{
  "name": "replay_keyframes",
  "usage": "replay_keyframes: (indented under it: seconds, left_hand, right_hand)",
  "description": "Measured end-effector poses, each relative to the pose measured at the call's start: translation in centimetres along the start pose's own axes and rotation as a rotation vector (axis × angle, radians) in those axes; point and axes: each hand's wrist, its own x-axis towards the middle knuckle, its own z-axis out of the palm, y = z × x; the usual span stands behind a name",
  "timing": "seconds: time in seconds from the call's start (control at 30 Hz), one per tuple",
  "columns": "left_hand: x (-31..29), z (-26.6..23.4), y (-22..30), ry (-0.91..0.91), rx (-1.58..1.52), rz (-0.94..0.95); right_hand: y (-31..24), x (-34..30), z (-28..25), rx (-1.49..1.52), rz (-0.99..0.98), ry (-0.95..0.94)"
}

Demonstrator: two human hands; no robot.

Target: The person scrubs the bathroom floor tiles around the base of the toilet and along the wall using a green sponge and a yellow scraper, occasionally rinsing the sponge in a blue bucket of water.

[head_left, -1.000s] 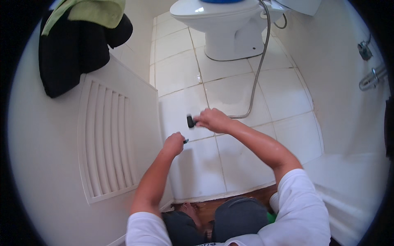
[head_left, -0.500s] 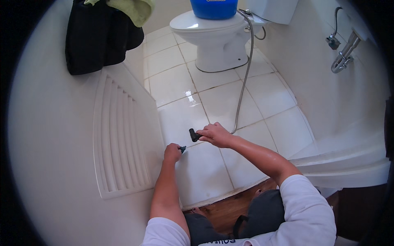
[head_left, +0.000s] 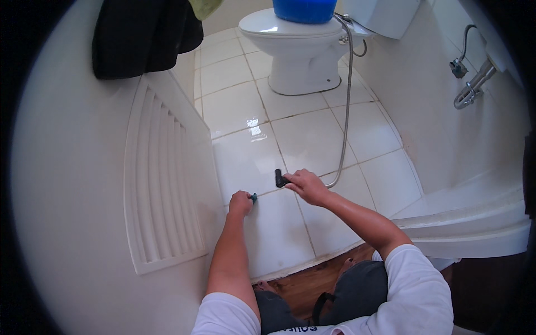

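My right hand (head_left: pixel 306 186) grips a black bidet sprayer (head_left: pixel 278 178), its head turned toward the left side. A flexible metal hose (head_left: pixel 347 117) runs from that hand up to the fittings beside the toilet. Close to the louvred door panel, my left hand (head_left: pixel 240 202) is closed on a small dark green object (head_left: pixel 254 197); most of it is hidden in the fingers, so its kind does not show. Both hands are low over the white tiled floor (head_left: pixel 279 223), the left one near a grout line.
A white toilet (head_left: pixel 296 61) stands at the back with a blue bucket (head_left: pixel 304 10) on its lid. The white door (head_left: pixel 167 184) fills the left, with black cloth (head_left: pixel 139 39) hanging over it. Metal drain pipes (head_left: pixel 474 92) stick out at right. A raised sill (head_left: pixel 463 229) lies at lower right.
My view has shifted slightly. The sprayer has moved a little to the right and up with my right hand, and my left hand has moved slightly right with the green object.
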Motion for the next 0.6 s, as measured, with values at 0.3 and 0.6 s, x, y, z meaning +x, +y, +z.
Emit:
replay_keyframes:
  seconds: [0.3,0.6]
  left_hand:
    - [-1.7,-0.4,-0.3,-0.005,0.014,-0.017]
    - [-0.9,-0.2,-0.7,0.033,0.025,0.006]
  right_hand:
    - [-3.6,2.1,0.9,0.157,-0.178,-0.123]
    - [-4.4,3.5,-0.1,0.113,-0.238,-0.031]
